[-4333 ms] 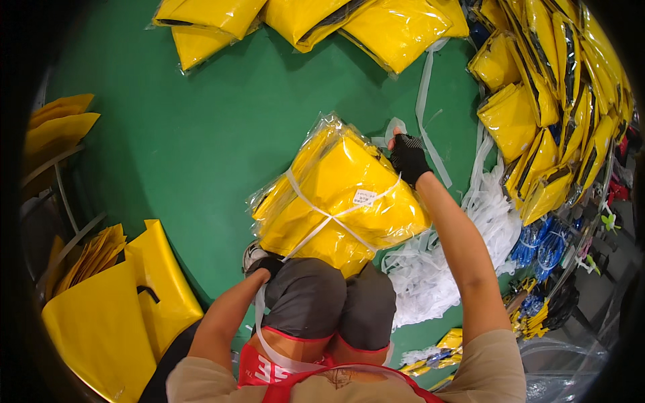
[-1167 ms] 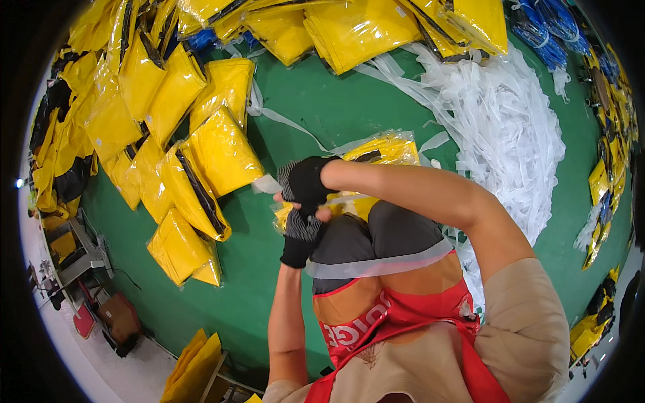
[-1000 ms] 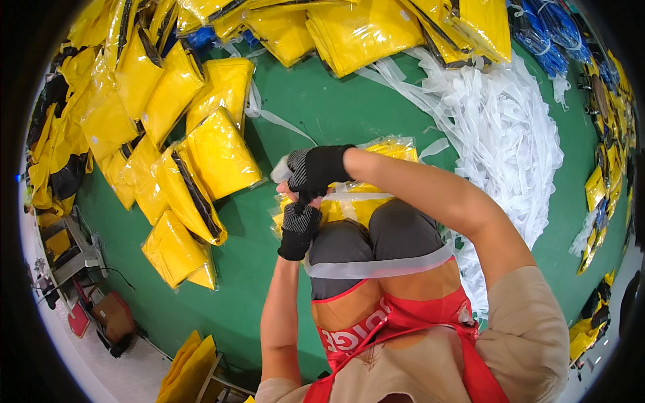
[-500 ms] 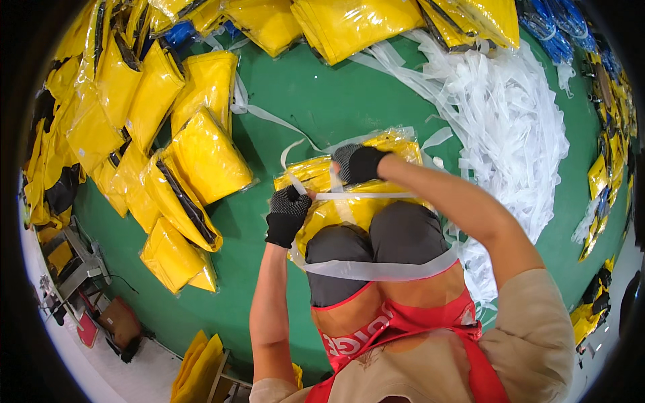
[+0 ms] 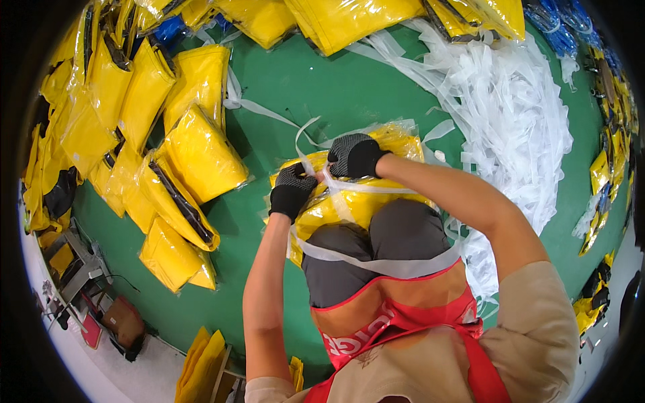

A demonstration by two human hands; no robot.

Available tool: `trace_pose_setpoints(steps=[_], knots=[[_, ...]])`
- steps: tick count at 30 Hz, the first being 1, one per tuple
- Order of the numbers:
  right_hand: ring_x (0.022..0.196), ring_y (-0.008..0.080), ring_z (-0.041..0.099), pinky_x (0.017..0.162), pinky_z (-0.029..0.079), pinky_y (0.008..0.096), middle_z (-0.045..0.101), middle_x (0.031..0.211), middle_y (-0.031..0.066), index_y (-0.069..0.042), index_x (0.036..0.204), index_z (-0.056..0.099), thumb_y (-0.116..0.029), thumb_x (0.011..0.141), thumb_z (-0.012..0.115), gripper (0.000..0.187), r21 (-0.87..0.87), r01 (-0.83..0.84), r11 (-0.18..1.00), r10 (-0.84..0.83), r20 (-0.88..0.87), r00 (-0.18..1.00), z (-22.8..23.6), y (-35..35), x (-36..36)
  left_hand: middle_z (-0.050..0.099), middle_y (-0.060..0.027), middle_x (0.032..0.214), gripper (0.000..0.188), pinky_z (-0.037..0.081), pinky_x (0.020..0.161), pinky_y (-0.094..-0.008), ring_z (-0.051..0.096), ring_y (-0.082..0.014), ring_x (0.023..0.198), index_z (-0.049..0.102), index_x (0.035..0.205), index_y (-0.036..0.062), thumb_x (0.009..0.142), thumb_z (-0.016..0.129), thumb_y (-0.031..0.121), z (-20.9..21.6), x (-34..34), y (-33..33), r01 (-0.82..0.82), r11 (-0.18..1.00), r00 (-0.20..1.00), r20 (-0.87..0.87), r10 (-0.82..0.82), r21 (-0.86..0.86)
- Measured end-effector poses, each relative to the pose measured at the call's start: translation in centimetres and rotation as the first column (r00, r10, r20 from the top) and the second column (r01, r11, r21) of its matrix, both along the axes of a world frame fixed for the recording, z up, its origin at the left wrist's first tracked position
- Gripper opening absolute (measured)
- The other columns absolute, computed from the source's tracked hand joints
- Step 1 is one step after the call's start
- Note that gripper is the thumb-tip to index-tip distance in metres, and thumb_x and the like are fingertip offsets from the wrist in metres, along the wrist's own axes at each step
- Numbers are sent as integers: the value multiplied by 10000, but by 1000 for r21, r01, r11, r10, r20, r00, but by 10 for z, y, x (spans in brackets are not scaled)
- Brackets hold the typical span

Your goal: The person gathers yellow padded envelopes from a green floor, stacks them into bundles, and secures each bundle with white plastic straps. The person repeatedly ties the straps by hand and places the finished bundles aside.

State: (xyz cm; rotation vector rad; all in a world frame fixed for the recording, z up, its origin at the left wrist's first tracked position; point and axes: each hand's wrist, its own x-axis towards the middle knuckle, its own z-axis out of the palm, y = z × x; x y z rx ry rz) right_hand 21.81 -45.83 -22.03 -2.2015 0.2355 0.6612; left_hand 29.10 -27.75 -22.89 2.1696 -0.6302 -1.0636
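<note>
In front of my knees lies a yellow bundle (image 5: 396, 140) of folded pieces in clear plastic film. White strapping strips (image 5: 390, 190) cross over it, and one loop hangs across my legs. My left hand (image 5: 293, 188), in a dark dotted glove with bare fingertips, is closed on a white strip whose loose end rises above it. Close beside it, my right hand (image 5: 355, 156), gloved alike, is closed at the crossing of the strips. Both hands meet over the bundle's middle, and the fingers partly hide the strip there.
A large heap of white strips (image 5: 514, 127) spreads over the green floor (image 5: 269, 80) at the right. Wrapped yellow packages (image 5: 203, 154) pile up at the left and along the far side. Blue wrapped bundles (image 5: 552, 30) lie far right, and a chair-like frame (image 5: 77, 265) stands at left.
My left hand has moved up and right to meet my right hand. The strip it pulled out sideways is now gathered at the crossing, with its loose end pointing up.
</note>
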Motion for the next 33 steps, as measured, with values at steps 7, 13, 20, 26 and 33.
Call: trace_pose_setpoints(steps=[7,13,20,26,33], knots=[[762,337,615,665,481,391,624,823,217,-22,831,663,-562,664,616,567,89,-22,996,40,-207,978,11,10,12,650,-153,835,258,470,662,-336,619,-281,726,650,878,15,736,638,230,7,-13,-2,-161,986,987,-4,161,40],[726,341,587,669,462,404,605,735,177,-34,744,596,-253,762,536,228,300,372,879,-425,137,895,21,3,-46,613,-153,756,448,467,626,-326,583,-235,653,588,984,6,731,691,361,88,-5,93,-200,963,941,308,138,180],[821,364,550,730,429,457,573,830,223,-8,926,554,-208,854,471,228,62,484,873,-460,435,774,66,90,-80,582,-199,671,529,438,618,-441,575,-382,697,606,792,40,841,447,542,80,-94,234,269,840,963,-155,-222,471],[716,345,567,643,445,422,578,739,180,-22,888,552,-199,875,464,199,89,532,842,-534,272,800,131,114,-123,560,-200,604,499,439,538,-409,566,-371,599,616,675,3,860,480,446,61,-103,164,-89,973,988,142,59,214],[688,289,565,627,449,360,564,718,125,-45,817,543,-193,902,444,197,118,478,870,-492,238,837,119,172,-165,554,-194,538,617,431,505,-419,578,-348,527,620,594,-1,764,539,586,30,-96,158,-200,947,955,268,130,253]])
